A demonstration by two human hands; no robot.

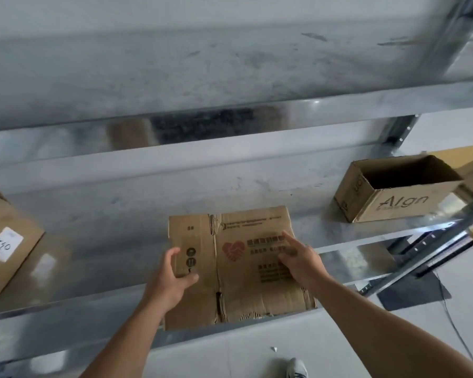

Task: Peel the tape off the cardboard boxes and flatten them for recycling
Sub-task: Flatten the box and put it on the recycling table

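Count: I saw three boxes on the metal shelf (120, 214).
Middle: one flattened box (241, 290) lay at the front edge.
Grip: the left hand (172, 276) curled round its left edge.
Press: the right hand (301, 260) rested on its printed face, fingers straight.
Sides: one open box (393, 205) right, one labelled box (17, 227) left.

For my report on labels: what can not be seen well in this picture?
Head view, left box: cut off by the left edge, label partly lost.
Head view, flat box print: blurred, partly under the right hand.
Head view, open box inside: dark, hidden by its walls.
Head view, shoe: cut off by the bottom edge.
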